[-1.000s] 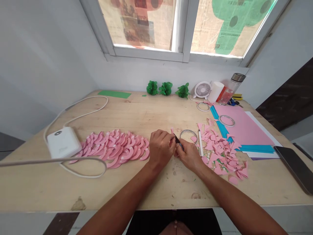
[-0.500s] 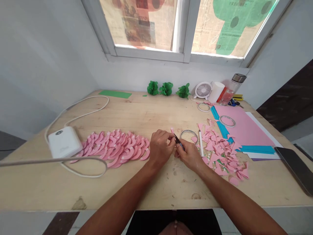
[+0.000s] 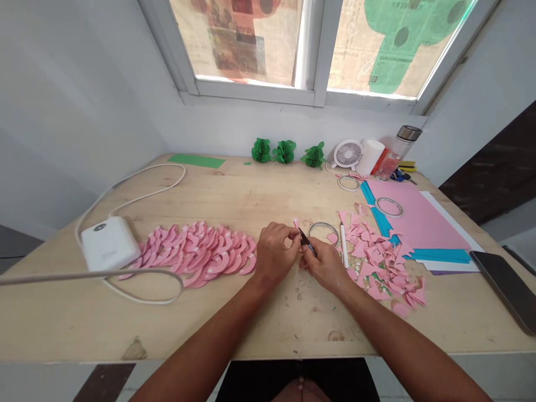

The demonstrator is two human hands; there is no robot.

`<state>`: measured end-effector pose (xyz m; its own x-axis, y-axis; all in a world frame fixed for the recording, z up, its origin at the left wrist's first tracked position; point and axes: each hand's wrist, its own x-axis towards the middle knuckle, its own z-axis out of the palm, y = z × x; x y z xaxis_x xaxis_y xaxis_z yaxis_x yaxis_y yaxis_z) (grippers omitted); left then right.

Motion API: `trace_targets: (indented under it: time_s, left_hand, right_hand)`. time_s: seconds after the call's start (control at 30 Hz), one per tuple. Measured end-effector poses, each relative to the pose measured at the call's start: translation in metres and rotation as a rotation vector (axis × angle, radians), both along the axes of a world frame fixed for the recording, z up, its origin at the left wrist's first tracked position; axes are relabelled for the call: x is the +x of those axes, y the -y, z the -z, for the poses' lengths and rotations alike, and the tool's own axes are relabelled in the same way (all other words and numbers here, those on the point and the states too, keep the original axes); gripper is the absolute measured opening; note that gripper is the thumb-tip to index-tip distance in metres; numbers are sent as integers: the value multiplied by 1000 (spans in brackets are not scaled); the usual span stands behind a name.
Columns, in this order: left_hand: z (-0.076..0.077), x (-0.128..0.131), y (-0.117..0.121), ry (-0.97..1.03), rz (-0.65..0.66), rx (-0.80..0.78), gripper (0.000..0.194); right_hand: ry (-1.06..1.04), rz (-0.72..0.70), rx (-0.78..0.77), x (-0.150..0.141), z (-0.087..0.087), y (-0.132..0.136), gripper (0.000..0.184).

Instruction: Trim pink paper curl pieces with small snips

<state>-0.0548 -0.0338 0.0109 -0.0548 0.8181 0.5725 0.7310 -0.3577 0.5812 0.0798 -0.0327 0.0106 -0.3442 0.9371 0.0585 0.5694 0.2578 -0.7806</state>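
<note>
My left hand (image 3: 276, 249) pinches a small strip of pink paper (image 3: 296, 222) whose tip pokes out above the fingers. Against it, my right hand (image 3: 323, 262) is closed around small dark-bladed scissors (image 3: 305, 240), their blades pointing up and left to the paper. Fingers cover most of the handles. Beside my left hand spreads an overlapping pile of curved pink paper pieces (image 3: 209, 254), some with white patches. Right of my right hand lie many pink paper scraps (image 3: 383, 259). A tape roll (image 3: 323, 233) and a white pen (image 3: 344, 245) lie just beyond that hand.
A white power bank (image 3: 109, 243) with a looping cable sits left. Along the wall stand green folded-paper shapes (image 3: 285, 151), a small fan (image 3: 348, 154) and a glass bottle (image 3: 397, 153). Coloured paper sheets (image 3: 431, 218) and a phone (image 3: 505, 290) lie right.
Both hands stay almost in the same place, with the paper and scissors still between them. A tiny green fleck now shows on the table near my right forearm.
</note>
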Motion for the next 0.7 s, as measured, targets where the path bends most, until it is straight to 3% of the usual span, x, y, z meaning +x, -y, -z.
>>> trace_targets:
  time_s: [0.33, 0.7]
  left_hand:
    - [4, -1, -1, -145, -46, 184, 12]
    - [1, 0, 1, -290, -65, 241, 13]
  right_hand:
    - [25, 5, -5, -2, -4, 2, 23]
    - [10, 9, 12, -1, -5, 3, 22]
